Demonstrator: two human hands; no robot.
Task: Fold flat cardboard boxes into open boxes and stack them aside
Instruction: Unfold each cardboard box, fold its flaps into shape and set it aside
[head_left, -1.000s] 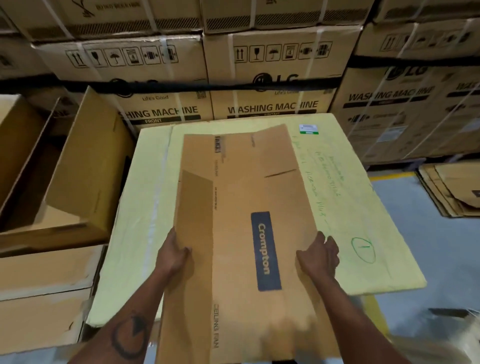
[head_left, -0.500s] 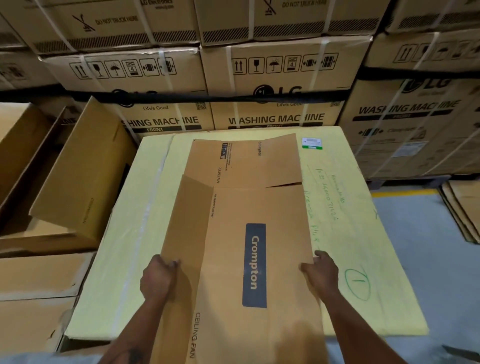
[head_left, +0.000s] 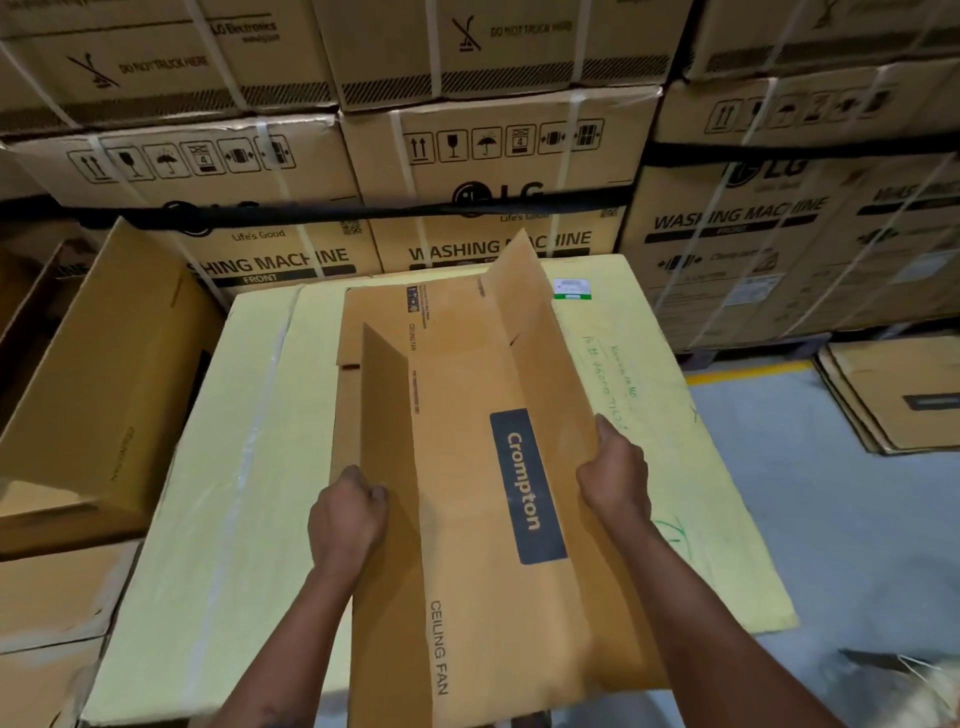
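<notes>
Cardboard box (head_left: 467, 467) gripped at both long edges: left hand (head_left: 347, 519) curled round the raised left panel, right hand (head_left: 615, 475) clasping the right one. Its long axis runs straight away from the person, over the yellow-sheeted counter (head_left: 218, 519), both hands equally near, so squaring it means pushing the sides apart.

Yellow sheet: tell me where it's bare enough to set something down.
Bare strips of the yellow sheet lie left of the Crompton box, toward the open box, and right of it, toward the floor. The middle is taken.
</notes>
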